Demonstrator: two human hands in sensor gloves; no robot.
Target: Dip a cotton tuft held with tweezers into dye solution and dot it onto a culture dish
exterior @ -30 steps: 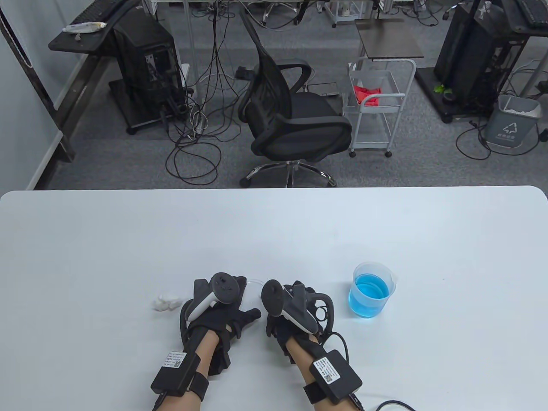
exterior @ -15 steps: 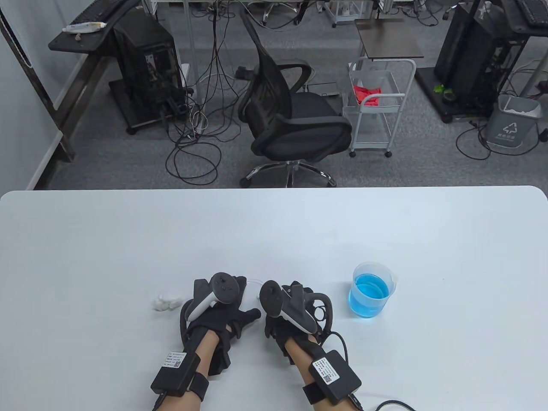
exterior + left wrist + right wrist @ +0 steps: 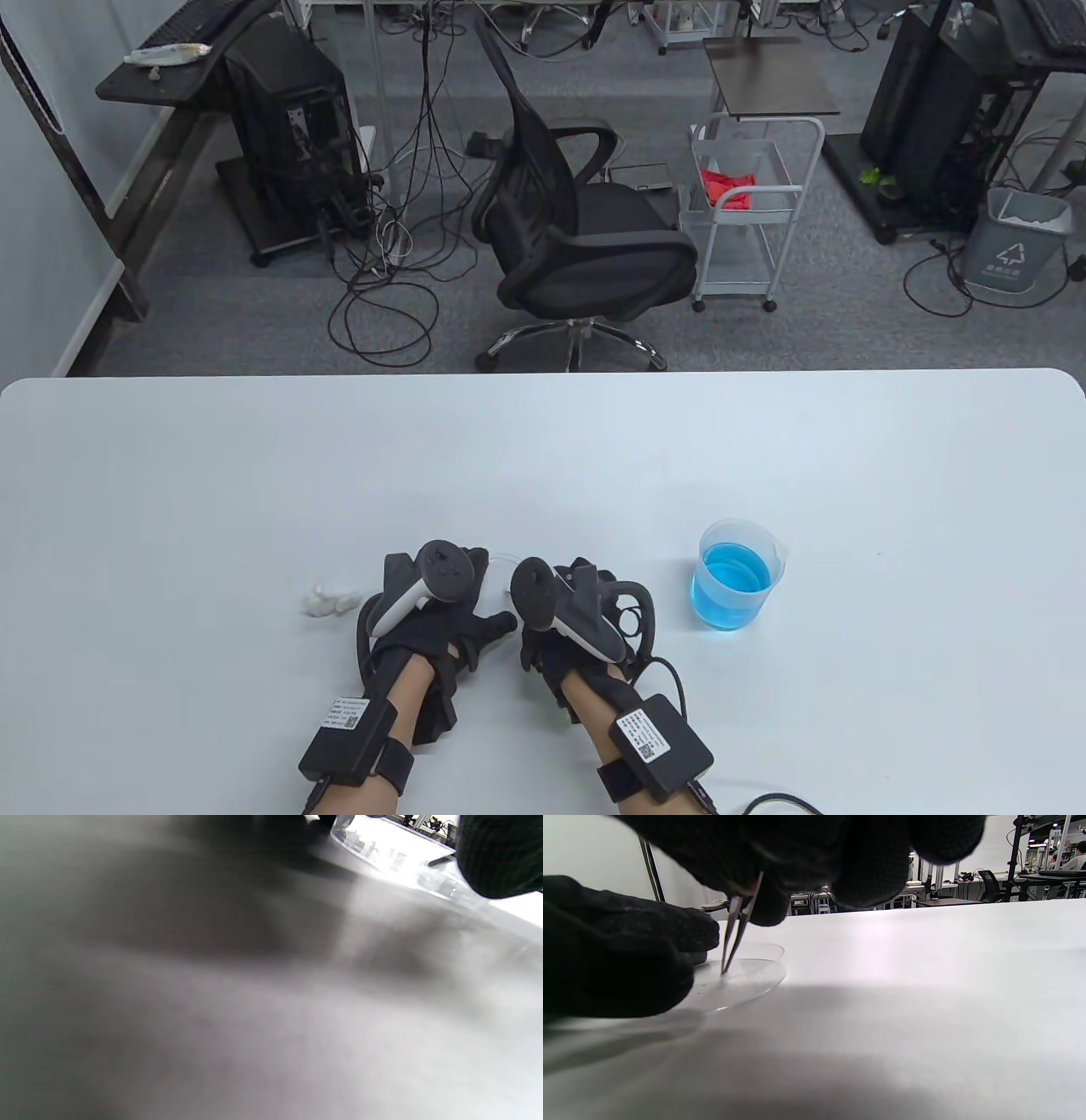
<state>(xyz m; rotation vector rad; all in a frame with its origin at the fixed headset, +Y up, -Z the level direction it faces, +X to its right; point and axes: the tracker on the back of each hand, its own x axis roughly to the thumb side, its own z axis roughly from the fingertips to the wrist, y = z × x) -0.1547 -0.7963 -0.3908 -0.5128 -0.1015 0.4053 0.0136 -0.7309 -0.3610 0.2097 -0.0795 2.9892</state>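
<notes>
At the far left lies the cotton (image 3: 327, 599), a loose white clump on the table (image 3: 543, 458), just beside my left hand (image 3: 428, 615). That hand rests low at the dish's (image 3: 742, 978) left edge; in the right wrist view its fingers (image 3: 628, 942) lie against the clear rim, steadying it I think, though whether they grip or merely press I cannot tell.

My right hand (image 3: 564, 611) sits just right of it, fingers bunched around the tweezers (image 3: 736, 929). I pinch them near the top; the two blades run down nearly together, tips on or just above the dish. I see no tuft between the tips, and no blue mark on the plastic; it may simply be too small to make out.

Well to the right stands the beaker (image 3: 736, 577) of blue dye, apart from both hands.

What worries me:
- If the tips are bare, I am dotting nothing, or scratching the dish.
- Pressing too hard could skate the light dish away if my left hand slackens.
- Loosening the pinch drops any tuft.
- Reaching to the beaker, my glove's cable or tracker might clip its rim and spill the dye.
</notes>
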